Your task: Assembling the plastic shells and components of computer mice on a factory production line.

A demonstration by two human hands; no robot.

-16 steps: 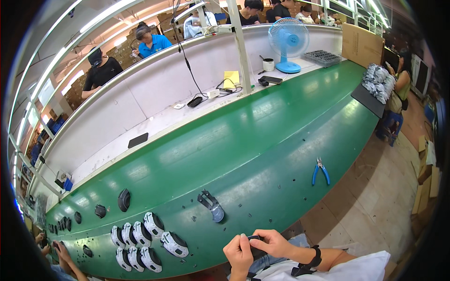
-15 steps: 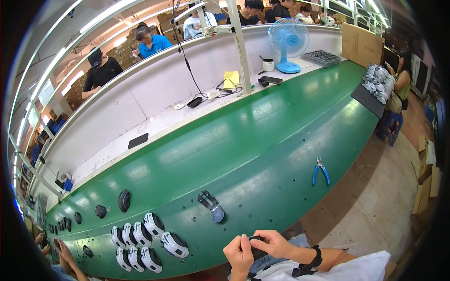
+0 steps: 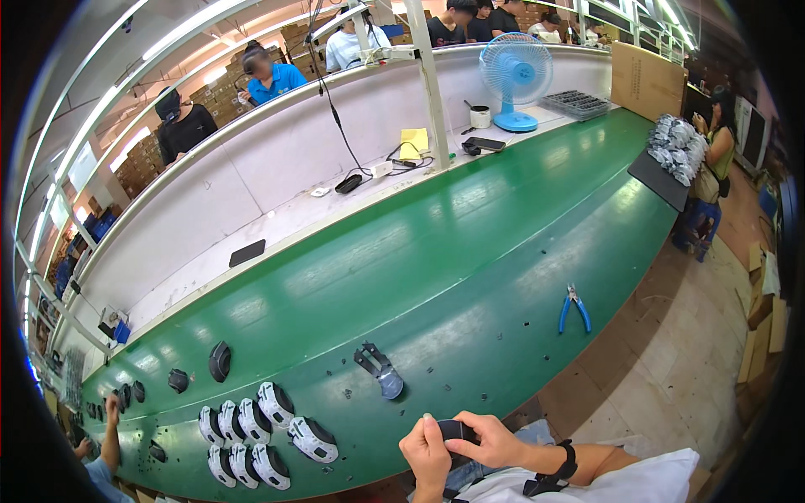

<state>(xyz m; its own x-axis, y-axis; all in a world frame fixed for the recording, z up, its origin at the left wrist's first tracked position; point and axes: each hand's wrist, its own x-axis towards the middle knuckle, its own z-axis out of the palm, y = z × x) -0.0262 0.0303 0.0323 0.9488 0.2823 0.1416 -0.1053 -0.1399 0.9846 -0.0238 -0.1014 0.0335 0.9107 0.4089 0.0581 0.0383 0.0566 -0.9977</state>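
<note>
Both hands are together at the near edge of the green bench [image 3: 470, 277], clamped on one small black mouse shell [image 3: 457, 432]. The left hand [image 3: 428, 457] grips it from the left with the thumb laid on top; the right hand [image 3: 495, 440] closes over it from the right, fingers curled across its upper face. The shell sits between the two palms, off the bench surface, above the person's lap. A black watch [image 3: 568, 459] is on the right wrist.

Just beyond the hands, on the bench, lies a dark part with a grey rounded end [image 3: 380, 371], with small black bits scattered around it. To the left of the hands, a cluster of white-and-black mouse bodies [image 3: 256, 432] lies in two rows, touching or nearly touching. Further left are separate black shells [image 3: 220, 360]. Beyond the right hand and well apart lie blue-handled pliers [image 3: 574, 308].

Far across the bench, on the white shelf, stands a blue desk fan [image 3: 515, 80]. At the lower left another person's arm [image 3: 109, 432] reaches onto the bench. At the far right end a seated person is beside a pile of bagged items [image 3: 677, 147].
</note>
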